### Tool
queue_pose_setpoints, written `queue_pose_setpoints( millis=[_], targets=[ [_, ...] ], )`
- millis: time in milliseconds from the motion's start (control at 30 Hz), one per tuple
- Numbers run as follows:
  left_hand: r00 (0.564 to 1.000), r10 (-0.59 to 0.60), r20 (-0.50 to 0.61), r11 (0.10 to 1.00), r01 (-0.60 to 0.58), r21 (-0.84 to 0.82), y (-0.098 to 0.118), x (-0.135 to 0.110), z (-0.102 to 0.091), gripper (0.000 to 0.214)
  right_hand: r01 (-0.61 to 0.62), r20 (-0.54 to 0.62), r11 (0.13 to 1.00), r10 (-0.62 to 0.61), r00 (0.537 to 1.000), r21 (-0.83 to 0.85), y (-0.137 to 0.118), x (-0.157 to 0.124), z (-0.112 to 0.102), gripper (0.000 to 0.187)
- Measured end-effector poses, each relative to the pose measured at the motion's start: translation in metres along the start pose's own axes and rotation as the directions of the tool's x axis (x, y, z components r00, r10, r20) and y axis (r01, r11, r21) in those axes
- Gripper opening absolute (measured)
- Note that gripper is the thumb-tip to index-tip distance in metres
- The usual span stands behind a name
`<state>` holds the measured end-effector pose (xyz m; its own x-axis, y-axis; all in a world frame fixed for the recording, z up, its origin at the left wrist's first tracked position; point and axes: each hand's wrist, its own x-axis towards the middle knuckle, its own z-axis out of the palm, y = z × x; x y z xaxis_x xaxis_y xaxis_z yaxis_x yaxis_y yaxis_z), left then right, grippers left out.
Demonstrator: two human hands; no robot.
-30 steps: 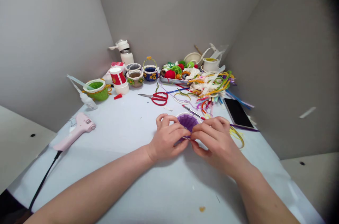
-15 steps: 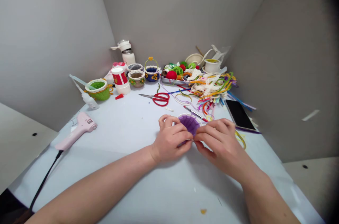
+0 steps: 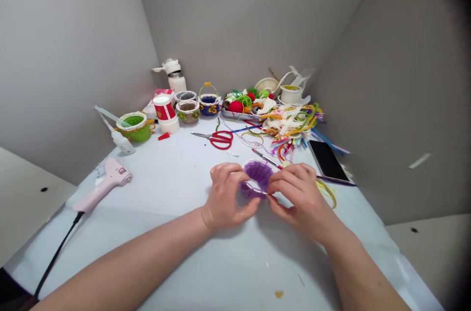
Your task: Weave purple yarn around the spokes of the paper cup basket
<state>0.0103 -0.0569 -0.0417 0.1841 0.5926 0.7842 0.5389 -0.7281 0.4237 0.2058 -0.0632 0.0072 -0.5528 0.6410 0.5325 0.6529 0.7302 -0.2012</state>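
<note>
A small purple woven cup [image 3: 257, 178] sits low over the white table [image 3: 176, 188], held between both hands. My left hand [image 3: 226, 195] curls round its left side, fingers over the rim and thumb below. My right hand [image 3: 296, 193] pinches the cup's near right rim with thumb and forefinger. What the fingertips pinch there is too small to make out. Both forearms reach in from the bottom edge.
Red scissors [image 3: 221, 139], a pink glue gun [image 3: 106, 183] with a black cord, a phone [image 3: 327, 159], a heap of coloured strips [image 3: 294, 127], a tray of yarn balls [image 3: 243, 102], small decorated baskets [image 3: 187, 110], a green basket [image 3: 134, 126] and a white bottle [image 3: 174, 75].
My left hand has shifted round the cup, opening its grip so more of the cup's left side shows. The right hand stays pinched at the rim.
</note>
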Motion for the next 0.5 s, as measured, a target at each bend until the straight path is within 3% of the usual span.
queue_pose_setpoints(
  millis=[67, 133, 200, 300, 400, 500],
  targets=[
    [0.999, -0.035, -0.024, 0.999, 0.035, 0.010, 0.001, -0.004, -0.005, 0.023, -0.019, 0.014, 0.997, 0.018, 1.000, 0.079, 0.004, -0.001, 0.000, 0.005],
    [0.998, -0.043, 0.053, 0.999, 0.043, 0.000, 0.002, -0.008, -0.008, 0.013, -0.067, -0.005, 0.984, 0.069, 0.998, 0.166, 0.010, -0.002, 0.001, 0.017],
    [0.986, -0.004, 0.167, 0.999, 0.010, -0.035, 0.002, -0.012, -0.010, 0.021, -0.153, -0.026, 0.959, 0.163, 0.986, 0.240, 0.018, -0.004, 0.005, 0.028],
    [0.970, 0.029, 0.243, 0.996, -0.008, -0.084, 0.002, -0.016, -0.010, 0.029, -0.307, 0.057, 0.895, 0.305, 0.951, 0.324, 0.028, -0.006, 0.013, 0.041],
    [0.960, -0.062, 0.273, 0.987, 0.099, -0.123, 0.002, -0.015, -0.009, 0.022, -0.428, 0.160, 0.813, 0.397, 0.904, 0.395, 0.030, -0.006, 0.016, 0.045],
    [0.929, -0.240, 0.281, 0.946, 0.289, -0.149, 0.002, -0.010, -0.011, 0.014, -0.498, 0.195, 0.742, 0.462, 0.865, 0.449, 0.025, -0.006, 0.012, 0.042]
  ],
)
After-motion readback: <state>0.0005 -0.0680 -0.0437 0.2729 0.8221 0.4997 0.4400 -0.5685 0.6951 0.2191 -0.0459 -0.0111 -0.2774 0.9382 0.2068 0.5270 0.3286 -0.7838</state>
